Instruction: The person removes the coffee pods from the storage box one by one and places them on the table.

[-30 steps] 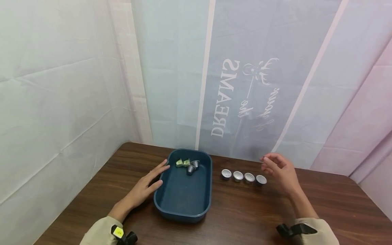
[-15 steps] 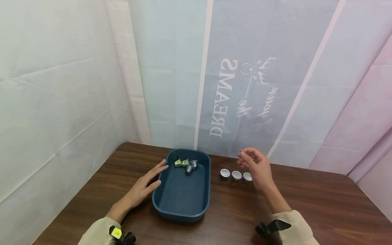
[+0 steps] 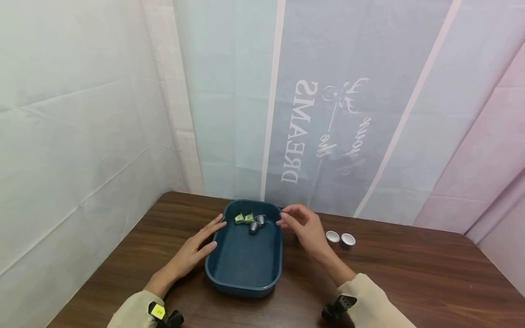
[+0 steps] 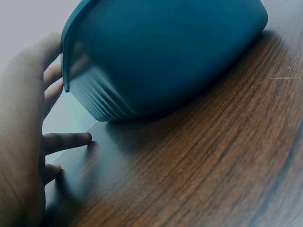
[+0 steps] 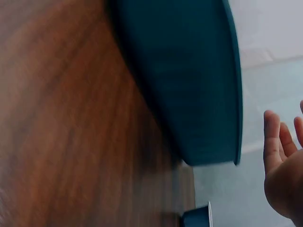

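Observation:
A dark blue plastic tub (image 3: 244, 262) stands on the table, with two green coffee capsules (image 3: 239, 219) and two grey coffee capsules (image 3: 254, 227) lying at its far end. My left hand (image 3: 190, 255) rests against the tub's left side, fingers spread, some of them at the rim in the left wrist view. Above the table at the tub's right rim is my right hand (image 3: 307, 230), fingers bent and thumb close to the index finger; whether something is between them is hidden. Two silver-lidded coffee capsules (image 3: 348, 240) show to its right. In the right wrist view, a coffee capsule (image 5: 197, 217) stands beyond the tub.
The brown wooden table (image 3: 410, 269) extends to the right and in front of the tub. Behind it hangs a printed curtain (image 3: 328, 114), and a pale cloth (image 3: 90, 136) covers the left side.
My right hand has moved left, from the right end of the capsule row to the tub's right rim. It now covers the left part of that row. My left hand stays in place.

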Motion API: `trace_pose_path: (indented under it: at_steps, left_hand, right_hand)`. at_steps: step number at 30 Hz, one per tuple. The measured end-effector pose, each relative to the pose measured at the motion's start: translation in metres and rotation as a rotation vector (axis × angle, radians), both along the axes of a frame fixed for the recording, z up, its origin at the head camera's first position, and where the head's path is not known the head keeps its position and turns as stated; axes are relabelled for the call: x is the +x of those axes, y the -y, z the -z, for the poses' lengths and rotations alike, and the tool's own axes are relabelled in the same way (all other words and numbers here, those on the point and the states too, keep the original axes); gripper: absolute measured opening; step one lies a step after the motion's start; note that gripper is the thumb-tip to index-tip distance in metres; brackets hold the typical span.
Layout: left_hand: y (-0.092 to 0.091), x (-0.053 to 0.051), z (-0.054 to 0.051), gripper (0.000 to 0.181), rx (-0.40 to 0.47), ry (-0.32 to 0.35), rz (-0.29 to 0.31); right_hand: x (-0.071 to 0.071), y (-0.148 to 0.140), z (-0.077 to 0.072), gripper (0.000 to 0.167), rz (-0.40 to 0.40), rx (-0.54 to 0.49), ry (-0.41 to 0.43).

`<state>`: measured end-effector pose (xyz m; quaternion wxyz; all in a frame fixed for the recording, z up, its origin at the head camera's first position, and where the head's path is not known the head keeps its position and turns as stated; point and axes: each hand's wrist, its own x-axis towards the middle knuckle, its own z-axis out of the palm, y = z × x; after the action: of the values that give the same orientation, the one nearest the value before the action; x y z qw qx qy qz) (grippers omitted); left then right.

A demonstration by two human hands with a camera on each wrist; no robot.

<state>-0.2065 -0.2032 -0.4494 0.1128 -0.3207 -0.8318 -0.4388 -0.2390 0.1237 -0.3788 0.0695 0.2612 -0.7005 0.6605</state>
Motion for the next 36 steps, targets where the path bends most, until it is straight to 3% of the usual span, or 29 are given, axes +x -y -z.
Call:
trace_pose_path:
  at_steps: [11, 17, 21, 28, 36]
  left_hand:
    - [0.001, 0.002, -0.001, 0.052, 0.002, -0.015, -0.006]
    - [0.001, 0.001, 0.001, 0.052, 0.004, -0.009, -0.012]
    - [-0.001, 0.001, 0.0, 0.052, 0.014, -0.001, -0.014]
    - [-0.002, 0.002, -0.002, 0.053, 0.023, 0.014, 0.009]
    - [-0.002, 0.005, -0.006, 0.054, 0.012, 0.006, 0.005]
  right_hand:
    - [0.007, 0.029, -0.002, 0.033, -0.077, 0.103, 0.169]
    - [0.004, 0.047, -0.009, 0.041, 0.029, 0.351, 0.171]
    - [-0.001, 0.056, -0.011, 0.045, 0.068, 0.438, 0.166]
    - [-0.008, 0.06, -0.012, 0.053, 0.015, 0.425, 0.251]
    - [-0.015, 0.068, -0.009, 0.039, 0.009, 0.373, 0.3]
